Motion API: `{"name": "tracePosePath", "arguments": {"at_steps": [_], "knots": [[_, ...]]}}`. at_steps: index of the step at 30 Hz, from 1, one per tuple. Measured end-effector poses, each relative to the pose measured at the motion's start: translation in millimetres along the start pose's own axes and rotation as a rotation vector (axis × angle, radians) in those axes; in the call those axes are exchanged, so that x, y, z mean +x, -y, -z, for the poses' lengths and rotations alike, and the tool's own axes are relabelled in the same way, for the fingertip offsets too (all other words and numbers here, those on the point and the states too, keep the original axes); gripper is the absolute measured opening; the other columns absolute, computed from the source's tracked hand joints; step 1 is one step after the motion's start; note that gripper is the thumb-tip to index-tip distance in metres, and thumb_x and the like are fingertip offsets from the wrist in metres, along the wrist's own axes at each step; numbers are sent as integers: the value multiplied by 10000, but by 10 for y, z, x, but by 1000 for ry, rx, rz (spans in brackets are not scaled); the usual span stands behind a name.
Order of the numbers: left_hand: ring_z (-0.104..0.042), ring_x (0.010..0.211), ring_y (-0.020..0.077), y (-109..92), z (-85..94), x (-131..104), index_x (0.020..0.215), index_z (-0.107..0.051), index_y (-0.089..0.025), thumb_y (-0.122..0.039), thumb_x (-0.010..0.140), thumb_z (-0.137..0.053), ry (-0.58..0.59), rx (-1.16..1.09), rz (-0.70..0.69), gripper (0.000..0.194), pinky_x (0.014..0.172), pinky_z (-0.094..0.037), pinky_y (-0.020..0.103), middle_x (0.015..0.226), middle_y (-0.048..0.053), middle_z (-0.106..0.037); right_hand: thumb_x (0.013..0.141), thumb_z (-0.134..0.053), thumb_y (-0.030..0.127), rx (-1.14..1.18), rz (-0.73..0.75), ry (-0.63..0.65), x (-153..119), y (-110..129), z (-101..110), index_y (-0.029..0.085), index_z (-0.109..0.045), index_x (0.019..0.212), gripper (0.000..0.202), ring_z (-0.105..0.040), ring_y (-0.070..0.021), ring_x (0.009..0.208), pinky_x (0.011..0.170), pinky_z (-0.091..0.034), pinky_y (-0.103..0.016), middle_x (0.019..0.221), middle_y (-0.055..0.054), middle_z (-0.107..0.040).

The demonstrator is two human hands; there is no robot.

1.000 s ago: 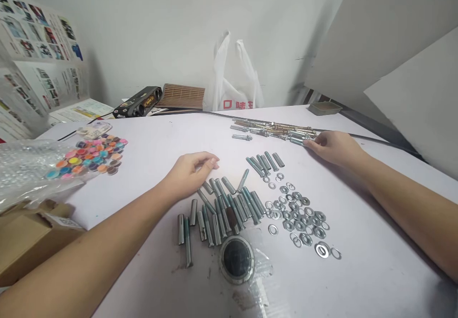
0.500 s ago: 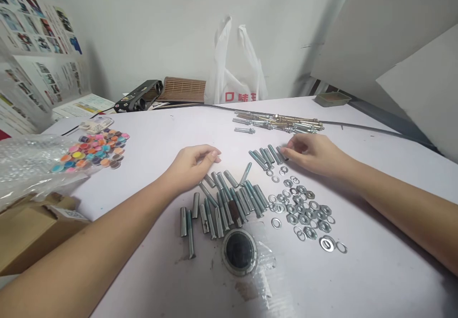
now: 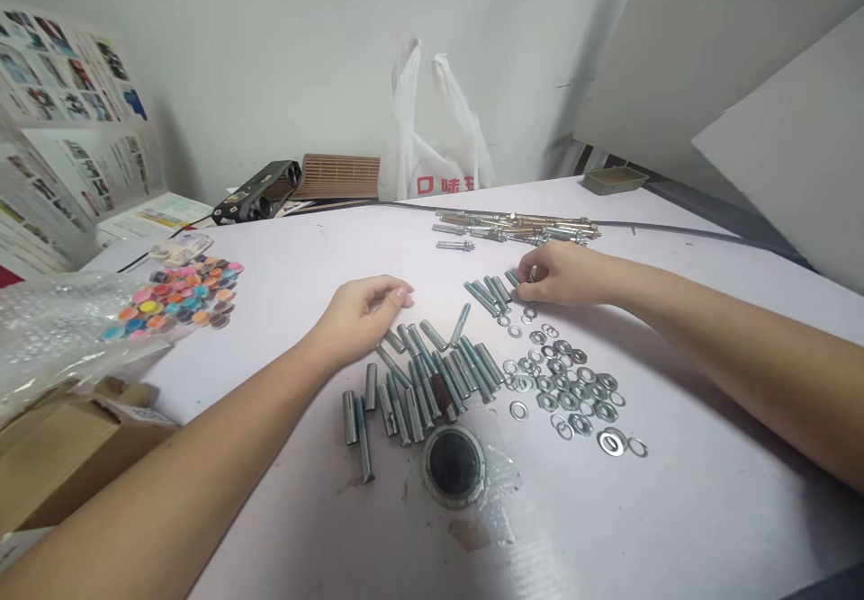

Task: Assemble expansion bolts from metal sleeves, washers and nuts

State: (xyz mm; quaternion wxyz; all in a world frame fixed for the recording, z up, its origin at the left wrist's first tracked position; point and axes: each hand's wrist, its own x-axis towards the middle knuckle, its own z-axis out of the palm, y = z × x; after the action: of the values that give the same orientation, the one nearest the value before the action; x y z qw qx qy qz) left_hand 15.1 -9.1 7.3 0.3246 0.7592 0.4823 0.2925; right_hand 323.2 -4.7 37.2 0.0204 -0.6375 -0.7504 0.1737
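Note:
My right hand [image 3: 557, 273] is closed with its fingertips on an expansion bolt [image 3: 513, 278], at the right end of a small row of bolts [image 3: 491, 291]. The fingers hide part of that bolt. Over the upper left edge of the larger pile rests my left hand [image 3: 364, 312], loosely curled, thumb against the fingers, with nothing visible in it. Below it lie several loose metal sleeves [image 3: 350, 417] and bolts [image 3: 365, 443]. Nuts and washers [image 3: 567, 384] are scattered right of that pile, nearer me than my right hand.
Assembled expansion bolts [image 3: 513, 227] lie across the back. A round dark disc [image 3: 454, 465] is taped to the white table [image 3: 283, 510]. Colourful small discs [image 3: 182, 294], a plastic bag [image 3: 54, 321] and a cardboard box [image 3: 74, 456] occupy the left. A white carrier bag [image 3: 438, 150] stands behind.
My right hand has moved slightly left along the small bolt row, its fingertips now at the end bolt. My left hand stays put. The whole view has shifted a little.

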Motion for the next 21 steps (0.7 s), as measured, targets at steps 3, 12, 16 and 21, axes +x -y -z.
{"name": "tracePosePath", "arguments": {"at_steps": [3,12,16,21], "knots": [[-685,836,202,21,0,6,981,-717,-193,-472,884,-526,-10,18,-29,352,856,-531,331,940,55,-756,706,-671,474,-7,-82,104,69,27,69,214,-662,675,262,-602,-208,593,535,-429,-341,672,-56,-678],[-677,944,205,45,0,2,984,-711,-198,-388,892,-521,1,-11,-59,284,926,-509,342,960,51,-753,700,-706,435,97,-120,241,163,-57,89,217,-578,594,274,-621,-211,536,551,-482,-364,596,-33,-644],[-678,951,193,52,8,2,987,-709,-199,-351,889,-527,9,-20,-67,257,925,-509,328,953,45,-754,697,-699,394,273,-84,241,152,-175,59,217,-505,565,294,-616,-193,548,549,-492,-344,571,-24,-618],[-673,938,188,37,19,6,1000,-703,-188,-326,895,-521,23,-15,-73,251,915,-504,326,948,43,-752,620,-752,372,302,-171,134,116,-243,35,205,-652,872,318,-636,-222,546,533,-514,-363,655,-53,-688]]}}
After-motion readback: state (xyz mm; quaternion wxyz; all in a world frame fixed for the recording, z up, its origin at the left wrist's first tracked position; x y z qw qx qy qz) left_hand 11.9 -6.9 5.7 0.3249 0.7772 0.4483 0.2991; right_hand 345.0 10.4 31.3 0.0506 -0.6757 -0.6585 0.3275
